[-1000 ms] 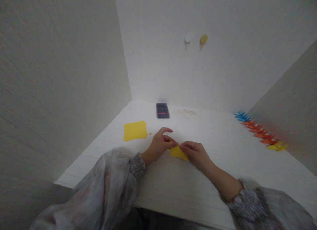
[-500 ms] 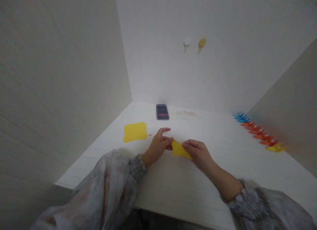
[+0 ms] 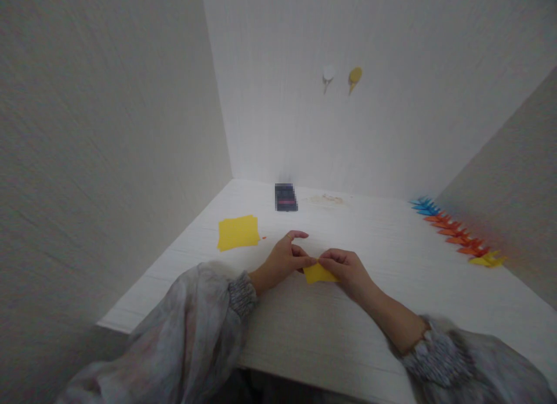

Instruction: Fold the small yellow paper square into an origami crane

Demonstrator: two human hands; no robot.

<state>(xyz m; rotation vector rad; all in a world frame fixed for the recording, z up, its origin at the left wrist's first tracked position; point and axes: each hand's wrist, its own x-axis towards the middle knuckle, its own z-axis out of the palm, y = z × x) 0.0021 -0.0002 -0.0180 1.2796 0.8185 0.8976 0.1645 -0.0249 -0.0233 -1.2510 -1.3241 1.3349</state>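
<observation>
Yellow origami paper (image 3: pixel 321 274) is pinched at its upper edge by the left hand (image 3: pixel 284 258) and the right hand (image 3: pixel 348 269)

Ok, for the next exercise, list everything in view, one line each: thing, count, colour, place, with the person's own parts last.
Held paper: 1, yellow, between both hands
Paper pile: 1, yellow, table's left; sheets uncountable
Scrap: 1, orange-red, beside pile
Pixelated object: 1, dark, table's back
Marks: several, brownish, right of pixelated object
Folded paper figures: several, blue, orange-red, yellow, row at right
Hook-like fittings: 2, white and yellow, back wall
Table: 1, white, below
Walls: 3, pale, left, back, right
Sleeves: 2, greyish, both arms
Left hand, right hand: bare, pinching held paper
</observation>
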